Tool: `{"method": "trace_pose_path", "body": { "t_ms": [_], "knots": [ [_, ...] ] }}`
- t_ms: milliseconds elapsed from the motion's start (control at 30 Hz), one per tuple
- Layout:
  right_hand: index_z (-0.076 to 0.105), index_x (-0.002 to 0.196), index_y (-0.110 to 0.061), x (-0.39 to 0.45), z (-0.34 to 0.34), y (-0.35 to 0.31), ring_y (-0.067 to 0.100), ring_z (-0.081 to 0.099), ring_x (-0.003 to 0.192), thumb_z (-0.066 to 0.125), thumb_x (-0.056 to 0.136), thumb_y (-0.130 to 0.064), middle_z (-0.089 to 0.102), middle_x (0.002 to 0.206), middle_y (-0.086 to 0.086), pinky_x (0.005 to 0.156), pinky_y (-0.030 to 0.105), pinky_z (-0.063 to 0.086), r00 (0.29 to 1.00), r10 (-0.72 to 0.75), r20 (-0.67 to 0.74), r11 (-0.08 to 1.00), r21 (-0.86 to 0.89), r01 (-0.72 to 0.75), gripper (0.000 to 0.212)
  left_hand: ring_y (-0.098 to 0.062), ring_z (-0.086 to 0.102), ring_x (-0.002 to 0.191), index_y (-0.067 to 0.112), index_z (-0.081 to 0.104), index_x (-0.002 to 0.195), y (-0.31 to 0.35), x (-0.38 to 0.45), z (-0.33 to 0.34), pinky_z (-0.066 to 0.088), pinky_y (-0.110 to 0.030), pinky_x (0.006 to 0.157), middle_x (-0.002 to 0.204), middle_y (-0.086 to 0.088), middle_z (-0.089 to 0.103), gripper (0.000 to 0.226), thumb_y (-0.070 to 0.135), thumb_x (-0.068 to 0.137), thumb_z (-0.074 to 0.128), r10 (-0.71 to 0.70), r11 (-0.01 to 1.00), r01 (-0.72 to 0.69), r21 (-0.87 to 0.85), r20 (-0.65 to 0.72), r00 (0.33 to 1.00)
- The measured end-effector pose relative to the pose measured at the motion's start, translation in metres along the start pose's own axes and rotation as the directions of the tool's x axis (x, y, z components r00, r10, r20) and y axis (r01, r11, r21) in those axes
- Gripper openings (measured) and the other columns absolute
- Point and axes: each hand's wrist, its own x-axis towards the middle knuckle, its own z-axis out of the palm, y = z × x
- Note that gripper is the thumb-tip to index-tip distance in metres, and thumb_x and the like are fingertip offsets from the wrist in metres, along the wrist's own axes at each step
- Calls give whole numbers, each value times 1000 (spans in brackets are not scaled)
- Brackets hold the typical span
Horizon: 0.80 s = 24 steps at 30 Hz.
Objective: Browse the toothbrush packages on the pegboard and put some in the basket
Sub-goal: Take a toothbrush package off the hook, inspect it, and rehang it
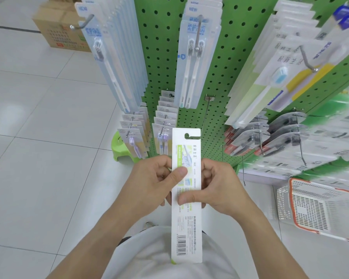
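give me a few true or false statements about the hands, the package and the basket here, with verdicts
1. Both hands hold one toothbrush package. True: the left hand and the right hand grip its two edges.
2. The package shows its printed back, with a barcode near the lower end. True.
3. The basket hangs from the pegboard. False: it sits on the floor to the right.
4. The held package is already in the basket. False: it is in front of the person, apart from the basket.
5. A green stool stands by the pegboard's foot. True.
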Motion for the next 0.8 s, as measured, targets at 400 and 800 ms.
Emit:
{"method": "trace_pose_path", "body": {
  "t_ms": [400,800],
  "knots": [
    [69,102,-27,4,3,-1,19,71,71,78,84,-36,78,88,2,56,32,50,988,-34,148,999,-7,36,22,-14,62,52,31,61,101,23,31,-16,51,-30,47,80,0,72,46,22,68,92,111,993,-100,65,-192,975],
    [52,77,-20,10,-13,-5,7,40,57,46,100,-55,46,63,-15,55,21,30,960,-247,-129,880,-444,166,42,-13,60,40,5,61,92,28,21,-3,47,-23,41,59,-4,71,24,20,86,78,99,993,-111,-33,-254,962]
  ]
}}
